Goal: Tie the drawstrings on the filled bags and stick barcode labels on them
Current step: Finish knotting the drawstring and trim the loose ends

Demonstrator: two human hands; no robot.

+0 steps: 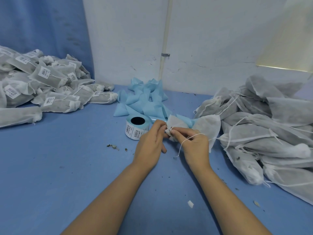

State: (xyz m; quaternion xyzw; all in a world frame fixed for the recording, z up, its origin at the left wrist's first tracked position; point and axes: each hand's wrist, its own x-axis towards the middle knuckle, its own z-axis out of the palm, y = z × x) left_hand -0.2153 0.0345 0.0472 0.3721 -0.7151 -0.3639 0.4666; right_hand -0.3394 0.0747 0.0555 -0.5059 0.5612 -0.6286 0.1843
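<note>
Head view. We see 1 white fabric bag (208, 126) held just above the blue table (67, 167), near its middle, with its gathered neck between the 2 hands and its body reaching toward the right. The left hand (150, 141) has thumb and forefinger curled in a pinch at the neck; its other fingers hang loosely toward the table. The right hand (194, 144) pinches the neck from the other side, fingers curled, and the white drawstring (183, 141) loops across its knuckles and trails down to the table. Just behind the left hand stands a roll of barcode labels (135, 128), and behind that lies a heap of light blue backing strips (145, 99) against the wall (211, 39). At far left we see a pile of tied, labelled bags (50, 85); at right, touching the held bag, a pile of unlabelled bags (264, 128) with loose strings. Leaf crumbs (112, 146) dot the table in front of the roll.
</note>
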